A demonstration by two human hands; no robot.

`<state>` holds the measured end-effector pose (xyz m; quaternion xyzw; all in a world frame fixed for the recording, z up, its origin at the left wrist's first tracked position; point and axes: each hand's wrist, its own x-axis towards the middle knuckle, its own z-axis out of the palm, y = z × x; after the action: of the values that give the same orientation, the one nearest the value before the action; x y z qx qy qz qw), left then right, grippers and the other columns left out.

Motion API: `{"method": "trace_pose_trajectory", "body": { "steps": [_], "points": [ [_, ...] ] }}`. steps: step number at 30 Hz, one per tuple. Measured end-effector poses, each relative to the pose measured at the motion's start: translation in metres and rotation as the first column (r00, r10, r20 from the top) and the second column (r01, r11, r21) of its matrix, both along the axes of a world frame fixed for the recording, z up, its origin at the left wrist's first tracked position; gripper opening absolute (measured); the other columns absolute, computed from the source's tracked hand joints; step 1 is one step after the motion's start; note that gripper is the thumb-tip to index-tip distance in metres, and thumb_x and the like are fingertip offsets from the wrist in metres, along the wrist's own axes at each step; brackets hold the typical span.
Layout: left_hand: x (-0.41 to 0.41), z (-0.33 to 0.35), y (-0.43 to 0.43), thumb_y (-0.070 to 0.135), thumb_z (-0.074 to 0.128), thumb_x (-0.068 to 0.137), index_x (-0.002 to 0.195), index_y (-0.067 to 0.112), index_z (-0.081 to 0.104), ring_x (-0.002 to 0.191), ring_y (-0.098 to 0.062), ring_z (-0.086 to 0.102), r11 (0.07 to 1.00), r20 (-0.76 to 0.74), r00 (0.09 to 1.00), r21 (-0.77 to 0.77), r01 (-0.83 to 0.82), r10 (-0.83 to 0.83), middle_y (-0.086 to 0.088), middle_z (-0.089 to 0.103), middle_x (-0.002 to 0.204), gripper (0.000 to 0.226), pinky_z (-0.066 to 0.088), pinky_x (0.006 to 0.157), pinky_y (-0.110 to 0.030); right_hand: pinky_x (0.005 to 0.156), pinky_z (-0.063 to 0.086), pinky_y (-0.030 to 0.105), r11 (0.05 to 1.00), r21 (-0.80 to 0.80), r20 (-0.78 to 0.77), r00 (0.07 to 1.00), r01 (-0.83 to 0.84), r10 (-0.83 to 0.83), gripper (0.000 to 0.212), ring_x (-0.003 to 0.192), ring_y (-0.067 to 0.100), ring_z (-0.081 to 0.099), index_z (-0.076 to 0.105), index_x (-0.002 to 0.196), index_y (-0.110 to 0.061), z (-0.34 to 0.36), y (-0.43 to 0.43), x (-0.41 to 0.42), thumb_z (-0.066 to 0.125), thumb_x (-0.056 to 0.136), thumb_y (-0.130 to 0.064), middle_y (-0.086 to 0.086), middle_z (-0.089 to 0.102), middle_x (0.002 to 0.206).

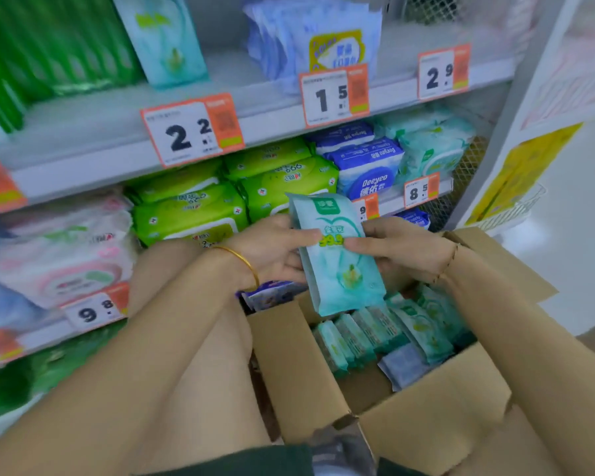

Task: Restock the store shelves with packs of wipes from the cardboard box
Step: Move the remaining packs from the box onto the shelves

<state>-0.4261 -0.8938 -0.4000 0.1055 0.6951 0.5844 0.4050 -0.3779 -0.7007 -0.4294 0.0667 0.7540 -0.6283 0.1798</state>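
Observation:
A teal pack of wipes (337, 266) is held upright above the open cardboard box (299, 369). My left hand (272, 249) grips its left edge, thumb across the front. My right hand (395, 245) pinches its right edge. Inside the box, several more teal packs (392, 331) stand in a row beside a pale blue pack (406, 365). One matching teal pack (162, 36) stands on the top shelf above the "2.2" price tag (191, 130).
Shelves hold green packs (200, 211), blue Deeyeo packs (368, 166), pink packs (59, 255) and white-blue packs (310, 39). A white post (516, 108) bounds the shelving on the right, with bare floor beyond. My knee (207, 348) is left of the box.

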Motion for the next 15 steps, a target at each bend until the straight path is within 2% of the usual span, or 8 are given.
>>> {"method": "trace_pose_trajectory", "body": {
  "steps": [3, 5, 8, 10, 13, 15],
  "points": [
    [0.004, 0.043, -0.033, 0.021, 0.048, 0.094, 0.111, 0.019, 0.058, 0.077, -0.015, 0.072, 0.998, -0.089, 0.995, 0.032, 0.048, -0.045, -0.003, 0.073, 0.097, 0.02, 0.06, 0.072, -0.029, 0.074, 0.06, 0.029, 0.991, -0.064, -0.069, 0.992, -0.114, 0.109, 0.026, 0.076, 0.009, 0.071, 0.066, 0.095, -0.013, 0.04, -0.016, -0.006, 0.064, 0.073, -0.026, -0.002, 0.075, 0.088],
    [0.003, 0.073, -0.053, 0.024, 0.049, 0.092, 0.111, 0.022, 0.058, 0.076, -0.015, 0.073, 0.998, -0.189, 0.981, 0.041, 0.054, -0.046, 0.0, 0.074, 0.096, 0.021, 0.06, 0.067, -0.026, 0.066, 0.059, 0.023, 0.982, -0.086, -0.16, 0.976, -0.166, 0.151, 0.021, 0.072, 0.006, 0.07, 0.066, 0.093, -0.014, 0.07, -0.03, -0.013, 0.066, 0.074, -0.023, -0.004, 0.075, 0.083],
    [-0.011, 0.109, -0.075, 0.025, 0.049, 0.092, 0.104, 0.015, 0.057, 0.062, -0.012, 0.071, 0.992, -0.355, 0.928, 0.081, -0.093, 0.115, -0.001, 0.072, 0.085, 0.018, 0.057, 0.055, -0.021, 0.065, 0.059, 0.022, 0.979, -0.125, -0.285, 0.951, -0.161, 0.12, 0.02, 0.068, 0.005, 0.069, 0.067, 0.091, -0.015, 0.111, -0.058, -0.034, 0.065, 0.074, -0.025, -0.004, 0.074, 0.079],
    [-0.029, 0.126, -0.085, 0.024, 0.049, 0.094, 0.097, 0.008, 0.054, 0.051, -0.009, 0.067, 0.963, -0.46, 0.846, 0.123, -0.241, 0.27, -0.004, 0.068, 0.077, 0.017, 0.056, 0.05, -0.02, 0.064, 0.057, 0.022, 0.985, -0.135, -0.327, 0.943, -0.107, 0.058, 0.009, 0.064, 0.004, 0.068, 0.066, 0.086, -0.015, 0.132, -0.077, -0.061, 0.062, 0.082, -0.023, -0.006, 0.073, 0.074],
    [-0.066, 0.146, -0.095, 0.018, 0.05, 0.096, 0.075, 0.008, 0.056, 0.051, -0.008, 0.066, 0.895, -0.545, 0.713, 0.207, -0.394, 0.44, 0.0, 0.068, 0.063, 0.024, 0.058, 0.055, -0.021, 0.071, 0.052, 0.026, 0.994, -0.107, -0.39, 0.92, -0.006, -0.037, 0.007, 0.067, 0.009, 0.063, 0.061, 0.082, -0.016, 0.163, -0.105, -0.112, 0.063, 0.086, -0.022, -0.004, 0.069, 0.074],
    [-0.097, 0.152, -0.1, 0.01, 0.055, 0.091, 0.072, 0.008, 0.055, 0.067, -0.017, 0.067, 0.872, -0.579, 0.659, 0.233, -0.431, 0.48, -0.011, 0.067, 0.076, 0.019, 0.06, 0.07, -0.033, 0.071, 0.055, 0.027, 0.995, -0.095, -0.427, 0.902, 0.023, -0.062, 0.007, 0.064, 0.01, 0.064, 0.06, 0.09, -0.013, 0.178, -0.121, -0.146, 0.064, 0.087, -0.019, 0.001, 0.068, 0.077]
  ]
}}
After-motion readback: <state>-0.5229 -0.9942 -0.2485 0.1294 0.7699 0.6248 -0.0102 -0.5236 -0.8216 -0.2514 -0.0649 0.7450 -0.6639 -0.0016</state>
